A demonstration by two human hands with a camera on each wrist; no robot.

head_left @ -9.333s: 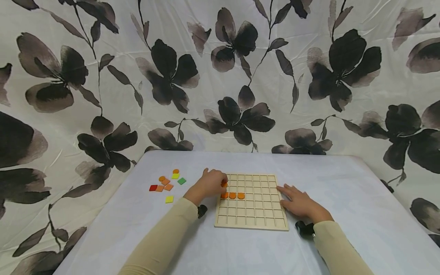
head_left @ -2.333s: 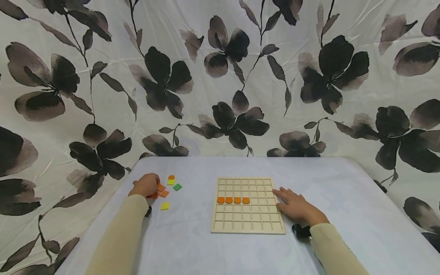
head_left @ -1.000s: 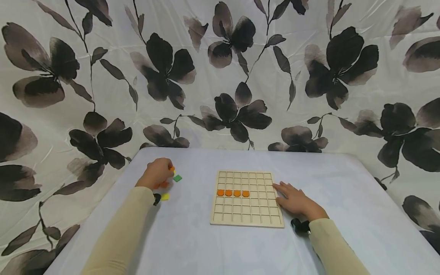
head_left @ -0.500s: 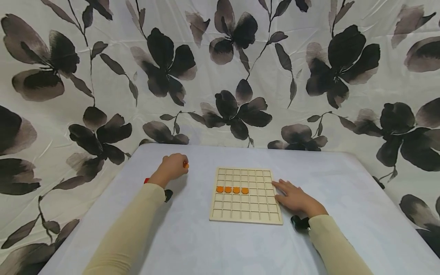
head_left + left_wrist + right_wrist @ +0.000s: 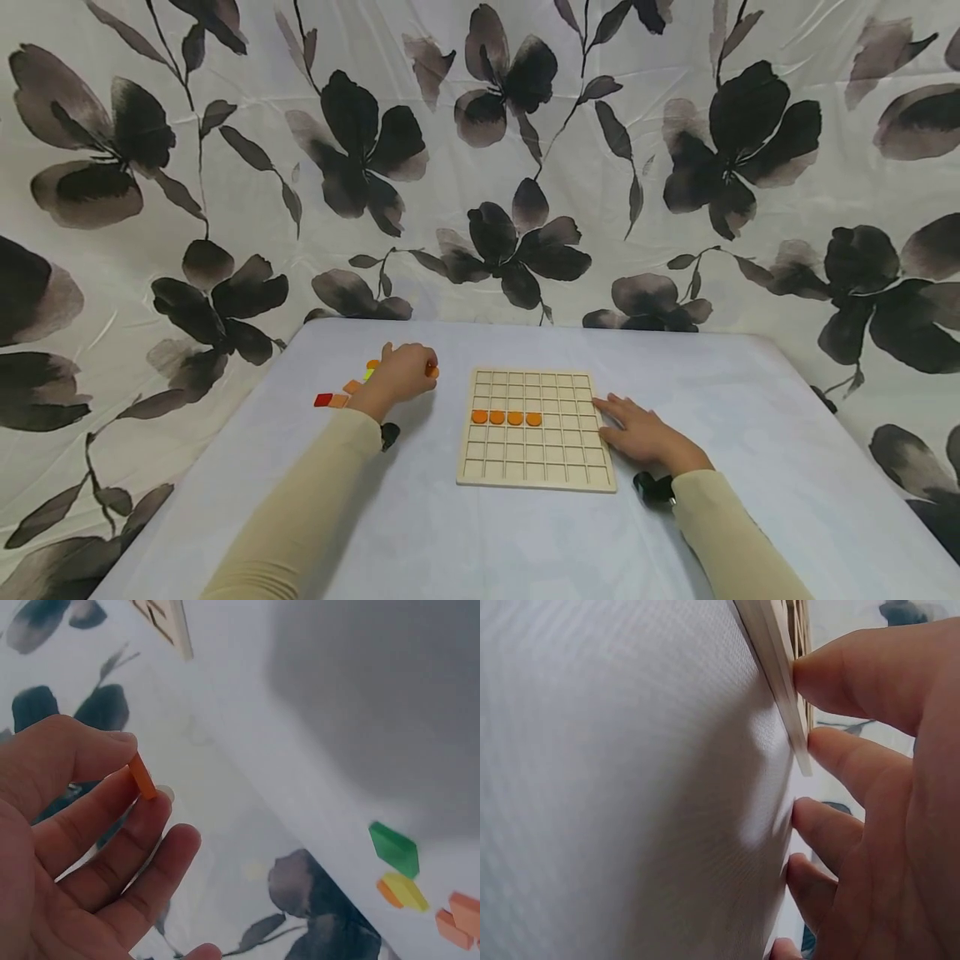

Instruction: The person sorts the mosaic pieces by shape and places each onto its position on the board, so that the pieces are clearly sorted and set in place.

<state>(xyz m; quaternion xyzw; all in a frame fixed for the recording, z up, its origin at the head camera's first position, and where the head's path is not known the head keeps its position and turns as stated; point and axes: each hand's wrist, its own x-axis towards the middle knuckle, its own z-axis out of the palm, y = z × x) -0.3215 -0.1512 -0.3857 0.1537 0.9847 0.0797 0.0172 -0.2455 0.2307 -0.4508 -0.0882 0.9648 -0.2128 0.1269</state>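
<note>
My left hand (image 5: 405, 372) pinches an orange disc (image 5: 142, 777) between thumb and fingertips, held above the table between the loose pieces and the board. The wooden grid board (image 5: 536, 462) lies flat on the table, and a row of orange discs (image 5: 515, 417) fills several cells from its left edge. At the board's right edge rests my right hand (image 5: 648, 435), fingers spread. In the right wrist view its thumb (image 5: 840, 675) and forefinger touch the board's side, while other fingertips reach down to the white cloth.
Left of the board lie loose pieces, partly covered by my left hand and arm: a red piece (image 5: 323, 400), orange diamonds (image 5: 352, 387), a yellow piece (image 5: 406, 891) and a green diamond (image 5: 394, 849). A floral curtain (image 5: 525, 167) hangs behind the white table (image 5: 540, 550).
My left hand set an orange disc in the board's row, went left to the loose pieces, picked up another orange disc and moved right with it. The right hand stayed at the board's edge.
</note>
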